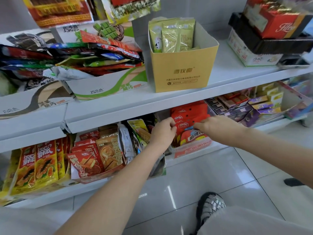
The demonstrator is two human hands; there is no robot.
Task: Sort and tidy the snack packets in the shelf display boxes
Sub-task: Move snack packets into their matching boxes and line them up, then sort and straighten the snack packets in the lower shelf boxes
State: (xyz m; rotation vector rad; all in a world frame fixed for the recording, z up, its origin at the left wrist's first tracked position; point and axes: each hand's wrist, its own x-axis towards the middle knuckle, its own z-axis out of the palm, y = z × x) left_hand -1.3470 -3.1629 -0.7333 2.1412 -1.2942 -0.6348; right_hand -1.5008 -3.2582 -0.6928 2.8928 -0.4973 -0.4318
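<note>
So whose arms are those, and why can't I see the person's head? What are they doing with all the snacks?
The camera sits on the person's head and looks down, so you only see their two arms. They stand at a shop shelf. The left hand and right hand are both pinching red snack packets in a clear box on the lower shelf. Beside it stand more packets in display boxes. Up above, a yellow cardboard box holds green packets. Below, you can see their woven shoe on the tiled floor.
</note>
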